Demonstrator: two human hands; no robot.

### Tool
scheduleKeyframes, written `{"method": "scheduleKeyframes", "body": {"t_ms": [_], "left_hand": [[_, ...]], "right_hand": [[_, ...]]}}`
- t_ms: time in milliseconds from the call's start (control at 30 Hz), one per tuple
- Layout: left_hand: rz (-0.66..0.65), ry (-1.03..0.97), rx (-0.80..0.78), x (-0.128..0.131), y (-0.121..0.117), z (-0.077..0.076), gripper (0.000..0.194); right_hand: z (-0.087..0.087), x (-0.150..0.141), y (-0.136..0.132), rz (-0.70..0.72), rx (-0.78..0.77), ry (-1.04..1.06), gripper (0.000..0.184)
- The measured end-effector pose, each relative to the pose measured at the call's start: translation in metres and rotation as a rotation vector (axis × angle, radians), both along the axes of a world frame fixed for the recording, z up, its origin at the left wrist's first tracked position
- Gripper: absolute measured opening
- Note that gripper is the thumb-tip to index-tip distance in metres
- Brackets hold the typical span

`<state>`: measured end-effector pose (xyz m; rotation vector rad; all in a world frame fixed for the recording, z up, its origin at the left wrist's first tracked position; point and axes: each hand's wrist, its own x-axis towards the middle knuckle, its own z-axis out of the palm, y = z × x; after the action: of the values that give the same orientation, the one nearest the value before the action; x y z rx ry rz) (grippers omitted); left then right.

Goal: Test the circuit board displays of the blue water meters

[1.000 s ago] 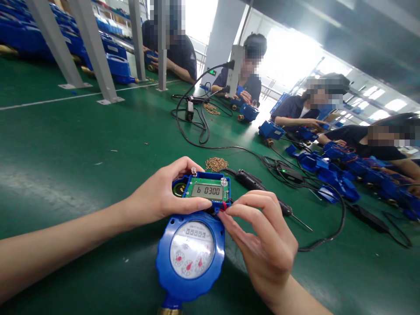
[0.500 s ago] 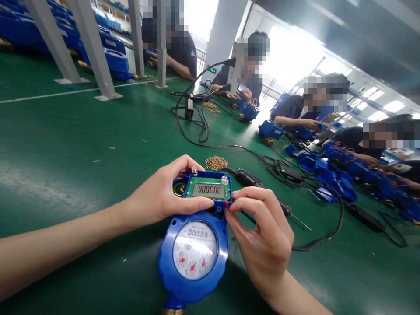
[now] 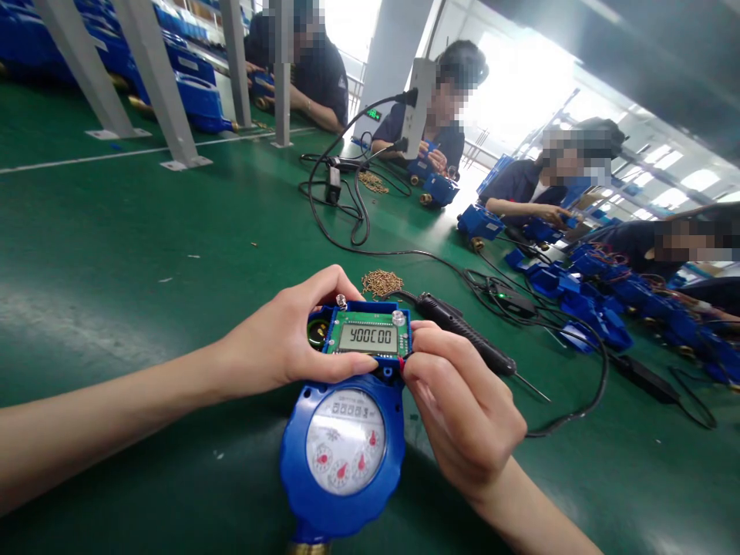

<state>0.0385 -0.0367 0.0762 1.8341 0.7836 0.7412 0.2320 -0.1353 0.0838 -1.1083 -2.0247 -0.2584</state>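
A blue water meter (image 3: pixel 342 455) with a round dial lies on the green table (image 3: pixel 116 254) in front of me. At its far end sits a green circuit board (image 3: pixel 368 336) with an LCD reading 900C00, inside a blue housing. My left hand (image 3: pixel 283 339) grips the board's left side, thumb on its near edge, fingers over the far edge. My right hand (image 3: pixel 459 405) pinches the board's right near corner, where a red wire shows.
A black electric screwdriver (image 3: pixel 468 339) with cable lies just right of the board. A small pile of brass screws (image 3: pixel 381 282) lies behind it. Several people sit along the right side with blue meter parts (image 3: pixel 578 297). Grey frame legs (image 3: pixel 156 85) stand at back left.
The LCD reading changed from 6 0300 to 900C00. My right hand moved up closer against the board's right corner. The view shifted slightly.
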Motion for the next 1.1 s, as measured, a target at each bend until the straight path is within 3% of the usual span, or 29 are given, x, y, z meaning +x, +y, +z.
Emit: {"method": "scheduleKeyframes", "body": {"t_ms": [400,600,1100], "left_hand": [[0.010,0.048,0.016,0.000,-0.001,0.001,0.054],[0.019,0.031,-0.016,0.000,-0.002,0.001,0.052],[0.035,0.039,0.012,0.000,-0.003,-0.001,0.052]], "right_hand": [[0.007,-0.002,-0.001,0.005,-0.045,-0.036,0.021],[0.001,0.000,-0.002,0.014,0.066,-0.028,0.018],[-0.005,0.004,-0.003,0.021,0.055,0.014,0.018]]}}
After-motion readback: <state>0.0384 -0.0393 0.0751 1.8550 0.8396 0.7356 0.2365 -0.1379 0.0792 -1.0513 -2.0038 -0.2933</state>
